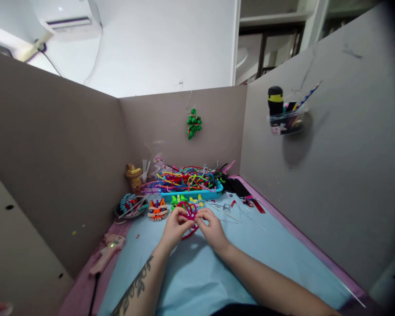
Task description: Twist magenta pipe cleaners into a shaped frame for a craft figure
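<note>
Between my two hands is a magenta pipe cleaner shape [191,210], bent into several loops, held up over the blue table cover. My left hand [177,224] pinches its left side between thumb and fingers. On the other side, my right hand [211,226] grips it with thumb and forefinger close to the middle. One loop hangs below the fingertips. Just behind the hands lie a green pipe cleaner piece [178,201] and a yellow one [196,200]. An orange, cream and purple pipe cleaner piece [157,210] stands to the left.
A blue tray [191,195] heaped with coloured pipe cleaners sits at the back. Scissors [224,206] lie right of the hands. At left are a dark bowl [131,214] and a pink glue gun [108,254]. Grey panels enclose the table; a clear bin [287,123] hangs at right.
</note>
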`<state>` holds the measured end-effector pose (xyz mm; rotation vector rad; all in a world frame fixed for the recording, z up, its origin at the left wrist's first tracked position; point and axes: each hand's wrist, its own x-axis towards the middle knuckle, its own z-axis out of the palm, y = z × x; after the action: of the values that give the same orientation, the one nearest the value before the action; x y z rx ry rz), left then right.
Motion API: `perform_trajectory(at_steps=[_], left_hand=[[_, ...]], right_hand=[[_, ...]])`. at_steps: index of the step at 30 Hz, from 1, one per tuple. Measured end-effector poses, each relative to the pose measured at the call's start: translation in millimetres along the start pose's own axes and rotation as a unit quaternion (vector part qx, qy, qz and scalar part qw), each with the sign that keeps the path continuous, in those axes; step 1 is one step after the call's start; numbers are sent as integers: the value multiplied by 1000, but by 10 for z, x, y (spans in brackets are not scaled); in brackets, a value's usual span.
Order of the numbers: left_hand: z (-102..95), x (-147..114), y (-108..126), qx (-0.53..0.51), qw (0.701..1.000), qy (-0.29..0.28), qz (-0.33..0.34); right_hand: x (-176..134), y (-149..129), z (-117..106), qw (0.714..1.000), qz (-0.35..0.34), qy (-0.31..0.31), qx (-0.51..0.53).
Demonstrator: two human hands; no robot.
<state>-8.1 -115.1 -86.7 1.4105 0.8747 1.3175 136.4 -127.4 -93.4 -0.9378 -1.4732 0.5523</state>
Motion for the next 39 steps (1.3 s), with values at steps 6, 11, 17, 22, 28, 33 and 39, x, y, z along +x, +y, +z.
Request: perform_trajectory(at_steps=[6,11,17,22,28,33,39], left_hand=[[-2,8,7,0,1000,7,-12],[-51,51,61,-57,997,56,-11],[-174,113,65,-194,972,128,-17],[-188,121,49,-286,952,107,-21],[-278,186,56,-287,935,208,20],[-359,222,60,-202,932,295,62],[-211,138,79,-80,975,199,61]], right_hand=[[24,17,19,1000,-2,1,-23],[66,0,-74,999,-31,16,6],[64,179,-43,996,82,-10,-23],[24,282,91,984,148,-95,-32],[26,157,-6,986,87,-128,-69],[62,108,-96,973,32,-207,-97],[87,83,-134,985,-95,-81,-119]])
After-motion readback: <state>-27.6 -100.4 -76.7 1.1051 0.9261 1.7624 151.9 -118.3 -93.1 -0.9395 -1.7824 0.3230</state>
